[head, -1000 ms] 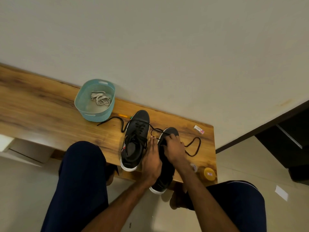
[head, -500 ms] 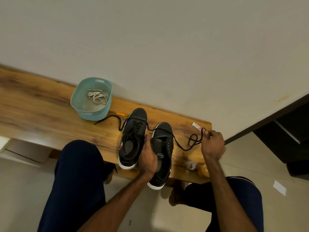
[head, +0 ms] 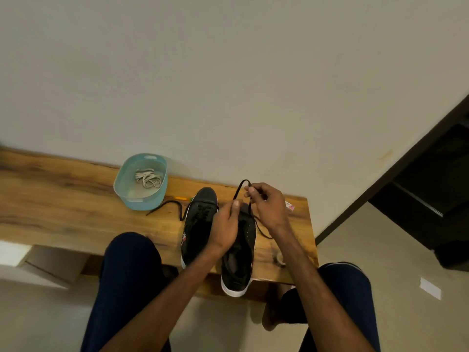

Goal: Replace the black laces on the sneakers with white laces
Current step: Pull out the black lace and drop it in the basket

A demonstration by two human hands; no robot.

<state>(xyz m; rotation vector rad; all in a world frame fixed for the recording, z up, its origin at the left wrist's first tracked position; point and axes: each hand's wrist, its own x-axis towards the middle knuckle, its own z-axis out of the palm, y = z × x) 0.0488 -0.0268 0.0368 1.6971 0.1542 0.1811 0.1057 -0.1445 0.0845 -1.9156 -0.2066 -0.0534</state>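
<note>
Two black sneakers with white soles stand side by side on the wooden bench. The left sneaker still carries its black lace, one end trailing left across the wood. The right sneaker has bare eyelets. Above its toe, my left hand and my right hand both pinch a loose black lace, which arches between them and hangs down past my right wrist. The white laces lie coiled in a light blue basket at the back left.
A small orange stick lies behind the left sneaker. A pink and white packet sits near the bench's right end and a small round object near its front right corner. A wall runs close behind. My knees flank the bench.
My right hand, which had pulled the black lace out to the right, has come back over the right sneaker's toe. My left hand has left the shoe and now pinches the lace too.
</note>
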